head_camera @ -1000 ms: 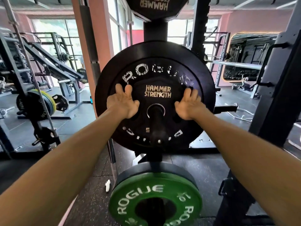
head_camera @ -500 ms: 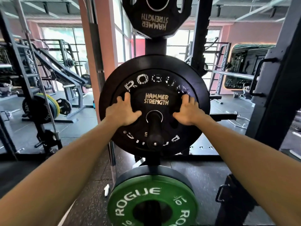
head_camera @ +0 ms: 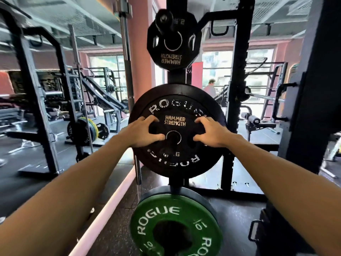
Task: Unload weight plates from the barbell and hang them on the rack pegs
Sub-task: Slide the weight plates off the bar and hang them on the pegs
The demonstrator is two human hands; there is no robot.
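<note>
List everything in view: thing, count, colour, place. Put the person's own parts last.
small plate: one, black with gold lettering, on the middle peg, in front of the big plate
big plate: one, black with white lettering, middle peg
top plate: one, black, upper peg
green plate: one, green, lowest peg
rack post: one, black, right of the plates
loaded bar: one, black, green and yellow plates, far left floor
left hand: one, grips the small plate's left side
right hand: one, grips its right side
</note>
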